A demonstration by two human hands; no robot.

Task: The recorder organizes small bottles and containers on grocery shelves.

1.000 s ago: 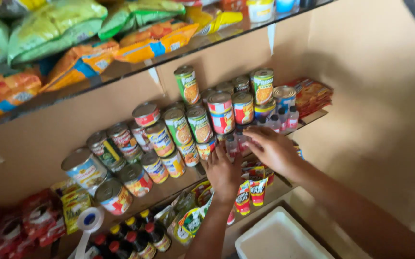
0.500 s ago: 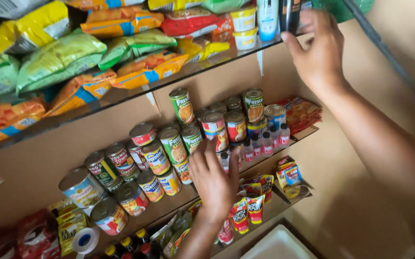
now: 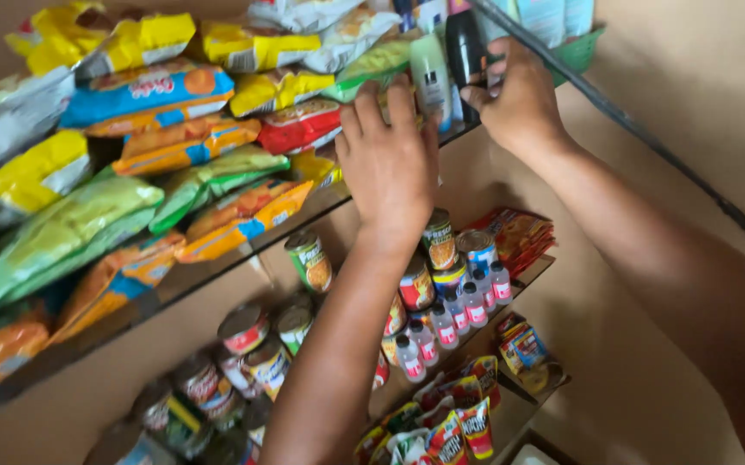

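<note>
**A:** Where are the person's hands?

**B:** Both are raised to the top shelf (image 3: 217, 263) of a stocked wall rack. The left hand (image 3: 387, 164) comes up from the bottom of the view on a nearly straight forearm. Its back faces the camera, fingers spread and pointing upward, fingertips pressed among the snack packets at the shelf's front edge. The hand is loose and flat, closed on nothing that I can see.

**A:** And the right?

**B:** The right arm enters from the lower right and slants up and leftward, wrist bent. The right hand (image 3: 517, 103) is curled at a dark bottle (image 3: 465, 52) that stands upright at the shelf's right end. The fingers wrap its lower part, but whether the grip is fully closed I cannot tell.

**A:** What sits beside that bottle?

**B:** A pale bottle (image 3: 430, 77) stands just to its left, between the two hands. A green basket (image 3: 581, 47) is just to its right, behind the hand.

**A:** What else is on that shelf?

**B:** Heaped crisp and snack bags in yellow, orange, green and blue (image 3: 144, 95), with a red packet (image 3: 299, 125) near the left hand.

**A:** And below?

**B:** A lower shelf holds rows of tin cans (image 3: 308, 258) and small white bottles with red labels (image 3: 463, 306). Red sachets (image 3: 515, 232) lie at its right end.
</note>
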